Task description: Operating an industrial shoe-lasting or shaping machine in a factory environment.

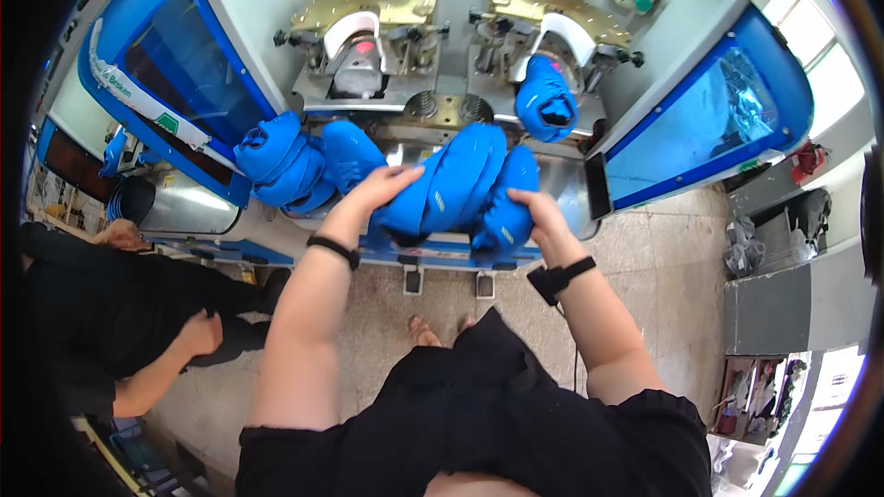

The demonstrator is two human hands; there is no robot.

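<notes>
Gripping bunched blue shoes [451,186] from both ends with left hand [385,187] and right hand [545,216], at front edge of metal table [568,189]. Could drop a middle one to floor [649,267] through slack inward pressure.

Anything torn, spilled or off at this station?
Yes: the white strip on the left blue panel has ragged edges, as if partly torn away. The right window also has a crinkled patch; can't tell damage from reflection. No spill shows, and the held shoes show no obvious damage.
</notes>
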